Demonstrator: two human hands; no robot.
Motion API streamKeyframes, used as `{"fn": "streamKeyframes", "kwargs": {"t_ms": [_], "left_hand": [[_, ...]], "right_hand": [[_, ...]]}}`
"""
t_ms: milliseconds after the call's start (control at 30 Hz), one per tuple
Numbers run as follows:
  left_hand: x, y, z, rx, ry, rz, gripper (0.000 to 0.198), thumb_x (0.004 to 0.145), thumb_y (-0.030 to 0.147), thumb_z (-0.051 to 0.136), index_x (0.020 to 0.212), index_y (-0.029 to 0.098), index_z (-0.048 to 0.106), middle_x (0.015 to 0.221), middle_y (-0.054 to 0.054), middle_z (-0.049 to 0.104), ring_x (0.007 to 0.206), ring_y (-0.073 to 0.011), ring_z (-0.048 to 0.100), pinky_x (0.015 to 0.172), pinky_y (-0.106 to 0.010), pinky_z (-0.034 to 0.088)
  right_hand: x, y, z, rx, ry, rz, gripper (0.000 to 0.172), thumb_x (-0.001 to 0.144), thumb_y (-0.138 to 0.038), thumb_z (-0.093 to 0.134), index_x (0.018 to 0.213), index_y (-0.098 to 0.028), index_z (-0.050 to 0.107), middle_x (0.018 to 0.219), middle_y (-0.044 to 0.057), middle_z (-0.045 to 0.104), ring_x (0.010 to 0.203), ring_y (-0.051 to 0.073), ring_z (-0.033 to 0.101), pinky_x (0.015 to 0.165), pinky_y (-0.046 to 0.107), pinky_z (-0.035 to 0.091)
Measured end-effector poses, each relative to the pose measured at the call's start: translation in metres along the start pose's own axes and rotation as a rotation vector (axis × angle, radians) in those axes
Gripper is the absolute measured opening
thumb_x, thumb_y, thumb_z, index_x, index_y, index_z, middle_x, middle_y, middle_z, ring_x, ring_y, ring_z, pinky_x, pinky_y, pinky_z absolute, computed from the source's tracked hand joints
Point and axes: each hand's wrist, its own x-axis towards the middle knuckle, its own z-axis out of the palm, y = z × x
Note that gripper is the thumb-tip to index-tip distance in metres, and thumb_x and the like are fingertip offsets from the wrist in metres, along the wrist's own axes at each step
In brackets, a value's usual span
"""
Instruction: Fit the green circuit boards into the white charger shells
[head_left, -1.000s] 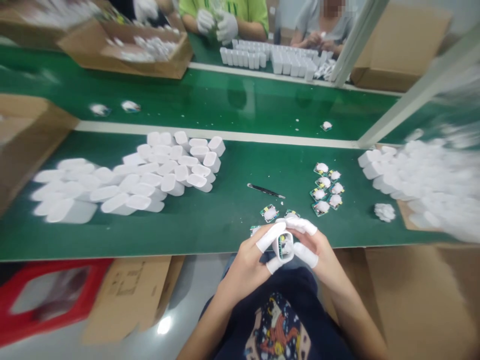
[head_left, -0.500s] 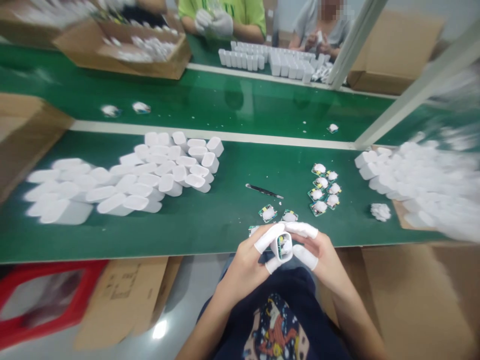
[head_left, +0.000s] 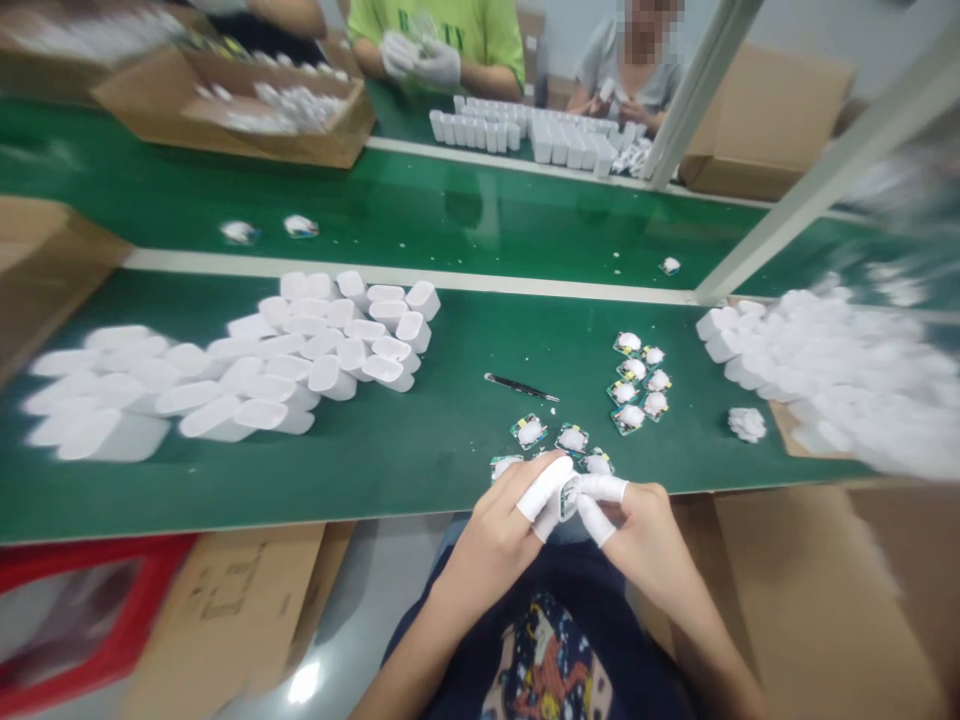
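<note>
My left hand (head_left: pixel 504 522), with white finger cots, is wrapped round a small white plastic housing (head_left: pixel 565 502) at the table's front edge. Its open end faces me, and part of a green circuit board shows inside. At that opening, the thumb and forefinger of my right hand (head_left: pixel 639 522) are pinched together; what is between them is too small to make out. Just beyond my hands lie several circuit boards topped with white lumps, one of them a board (head_left: pixel 572 438). Black tweezers (head_left: pixel 521 387) rest farther up the table.
Many white housings (head_left: pixel 326 375) stand at left, and more are heaped at right (head_left: pixel 847 370). Several boards (head_left: pixel 627 392) sit near a small white pile (head_left: pixel 747 424). A white post (head_left: pixel 795 205) slants up at right. Co-workers sit across the green bench (head_left: pixel 420 440).
My right hand's fingers have moved from beside the housing to its opening and closed there. The housing has turned slightly in my left hand. The whole view has shifted a little.
</note>
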Motion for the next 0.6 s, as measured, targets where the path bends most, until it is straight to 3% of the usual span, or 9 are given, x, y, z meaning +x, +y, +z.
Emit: {"fn": "streamKeyframes", "kwargs": {"t_ms": [167,300,600], "left_hand": [[0.000,0.002,0.001,0.022,-0.024,0.010,0.056,0.103,0.009,0.056,0.156,0.022,0.047,0.131,-0.014,0.076,0.114,-0.0268,0.076,0.097,-0.040,0.066],[-0.003,0.001,0.002,0.074,-0.056,0.042,0.058,0.101,0.003,0.053,0.156,0.020,0.048,0.130,-0.014,0.077,0.112,-0.0286,0.075,0.095,-0.041,0.066],[-0.007,-0.013,0.010,0.030,-0.092,0.004,0.052,0.100,0.003,0.053,0.150,0.019,0.054,0.132,-0.015,0.076,0.116,-0.0282,0.075,0.100,-0.041,0.065]], "right_hand": [[-0.001,0.001,-0.001,-0.118,-0.020,0.015,0.030,0.091,-0.014,0.050,0.065,-0.018,0.064,0.056,0.001,0.066,0.050,0.015,0.061,0.051,0.022,0.040],[0.002,0.004,0.001,-0.145,-0.027,0.025,0.029,0.083,-0.007,0.052,0.057,-0.020,0.049,0.050,-0.001,0.057,0.047,0.012,0.054,0.048,0.022,0.031],[0.012,0.013,-0.005,-0.101,-0.073,0.043,0.026,0.081,-0.007,0.053,0.058,-0.019,0.052,0.054,0.001,0.062,0.049,0.015,0.058,0.051,0.023,0.037]]}}
